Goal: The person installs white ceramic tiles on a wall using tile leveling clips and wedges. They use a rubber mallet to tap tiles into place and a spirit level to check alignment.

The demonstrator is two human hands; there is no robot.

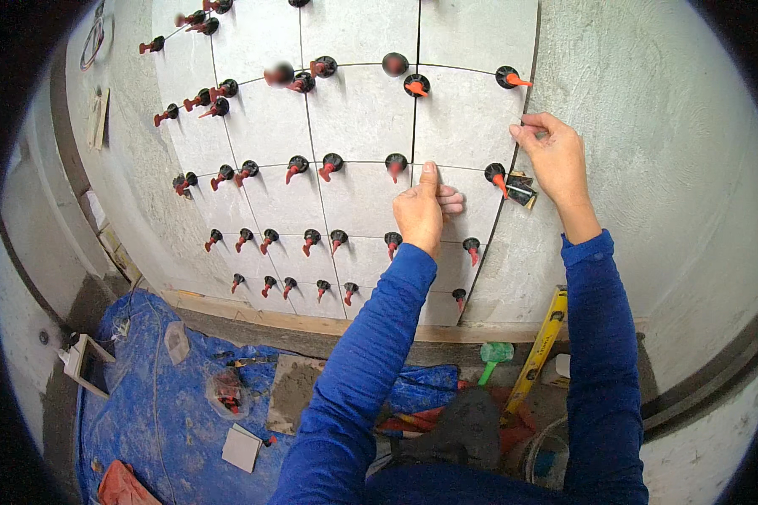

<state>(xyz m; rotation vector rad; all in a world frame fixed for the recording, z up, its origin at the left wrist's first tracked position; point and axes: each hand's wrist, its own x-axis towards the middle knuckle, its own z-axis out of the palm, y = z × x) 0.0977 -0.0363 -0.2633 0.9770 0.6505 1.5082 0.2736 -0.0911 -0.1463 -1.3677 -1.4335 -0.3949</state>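
Observation:
Pale grey square tiles (pixel 356 124) cover the wall in rows, with black round levelling clips bearing red handles (pixel 415 87) along their joints. My left hand (pixel 423 212) touches a tile just below a joint, thumb pointing up and other fingers loosely bent, holding nothing visible. My right hand (pixel 552 166) is at the tiled area's right edge, thumb and forefinger pinched together; whatever is between them is too small to make out. Below it, a small black-and-tan object (pixel 520 192) sits at that edge beside an orange-handled clip (pixel 498 182).
Bare plaster (pixel 682 210) lies to the right. Below are a wooden ledge (pixel 396 335), green mallet (pixel 497 352), yellow level (pixel 549 328), mortar board (pixel 291 391), bucket (pixel 537 454), blue tarp (pixel 164 404) with a bag of clips (pixel 227 393) and loose tile (pixel 241 448). A small wooden frame (pixel 88 362) stands left.

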